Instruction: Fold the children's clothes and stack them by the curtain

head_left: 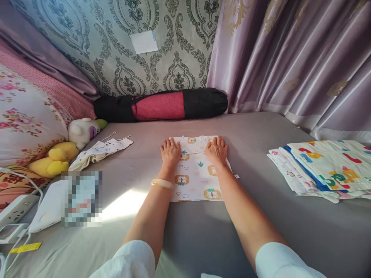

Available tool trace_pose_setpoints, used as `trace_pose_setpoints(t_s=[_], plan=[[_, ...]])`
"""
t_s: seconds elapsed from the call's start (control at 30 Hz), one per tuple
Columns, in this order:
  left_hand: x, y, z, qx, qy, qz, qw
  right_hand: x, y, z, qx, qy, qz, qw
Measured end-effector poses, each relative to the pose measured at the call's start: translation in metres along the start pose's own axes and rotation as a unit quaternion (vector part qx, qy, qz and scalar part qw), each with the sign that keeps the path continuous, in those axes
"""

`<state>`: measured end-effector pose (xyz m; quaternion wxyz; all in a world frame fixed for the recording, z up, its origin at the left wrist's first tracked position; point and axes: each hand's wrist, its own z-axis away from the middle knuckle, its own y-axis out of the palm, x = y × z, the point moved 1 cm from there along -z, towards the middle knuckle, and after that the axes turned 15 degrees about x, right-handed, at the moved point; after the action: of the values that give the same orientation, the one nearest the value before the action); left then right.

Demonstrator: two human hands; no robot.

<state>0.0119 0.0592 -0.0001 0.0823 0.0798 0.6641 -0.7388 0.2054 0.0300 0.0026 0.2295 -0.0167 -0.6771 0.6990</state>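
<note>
A white baby garment printed with orange lions and green leaves lies flat on the grey sheet in front of me, its far part folded over. On its far left corner rests my left hand, palm down with the fingers spread. My right hand presses the far right corner in the same way, fingers apart. Neither hand grips anything. A small tag sticks out at the cloth's right edge. A pale bangle circles my left wrist.
Folded printed cloths are stacked at the right. Along the wall lies a black and red rolled bag. To the left are a white drawstring pouch, plush toys, a white device and a power strip with cables.
</note>
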Motion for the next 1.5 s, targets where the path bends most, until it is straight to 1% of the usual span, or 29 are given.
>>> trace_pose_setpoints(t_s=[0.07,0.17,0.23,0.37,0.4,0.47,0.6,0.73,0.83,1.0,1.17,1.23,1.3,1.43,1.5], plan=[[0.000,-0.002,0.002,-0.002,0.007,-0.012,1.000,0.000,-0.004,0.001,0.009,0.000,0.002,1.000],[0.003,-0.006,0.012,-0.005,0.040,-0.043,0.998,-0.003,-0.011,0.006,0.056,-0.019,0.014,0.998],[0.004,-0.008,0.026,0.009,0.080,-0.068,0.994,-0.004,-0.016,0.016,0.079,-0.059,0.038,0.994],[0.004,-0.004,0.062,0.074,0.195,-0.102,0.973,-0.006,-0.016,0.049,0.102,-0.179,0.092,0.974],[0.005,-0.003,0.070,0.080,0.217,-0.104,0.967,-0.006,-0.015,0.057,0.112,-0.203,0.098,0.968],[0.006,-0.001,0.081,0.089,0.238,-0.101,0.962,-0.007,-0.011,0.071,0.130,-0.234,0.103,0.958],[0.008,0.000,0.087,0.112,0.233,-0.095,0.961,-0.008,-0.008,0.079,0.140,-0.248,0.098,0.954],[0.008,-0.002,0.086,0.111,0.227,-0.099,0.962,-0.008,-0.008,0.078,0.135,-0.248,0.100,0.954],[0.011,-0.002,0.092,0.105,0.240,-0.103,0.959,-0.012,-0.007,0.083,0.131,-0.250,0.103,0.954],[0.028,0.000,0.110,0.100,0.287,-0.110,0.946,-0.031,-0.008,0.110,0.120,-0.298,0.122,0.939],[0.051,0.003,0.127,0.078,0.311,-0.101,0.942,-0.055,-0.020,0.137,0.125,-0.339,0.130,0.923],[0.058,0.001,0.133,0.085,0.306,-0.096,0.943,-0.064,-0.025,0.143,0.123,-0.353,0.125,0.919],[0.064,-0.002,0.138,0.099,0.286,-0.088,0.949,-0.073,-0.028,0.147,0.129,-0.354,0.116,0.919],[0.076,-0.007,0.146,0.123,0.231,-0.057,0.963,-0.091,-0.031,0.151,0.147,-0.333,0.091,0.927],[0.082,-0.008,0.149,0.118,0.215,-0.036,0.969,-0.100,-0.032,0.153,0.138,-0.312,0.080,0.937]])
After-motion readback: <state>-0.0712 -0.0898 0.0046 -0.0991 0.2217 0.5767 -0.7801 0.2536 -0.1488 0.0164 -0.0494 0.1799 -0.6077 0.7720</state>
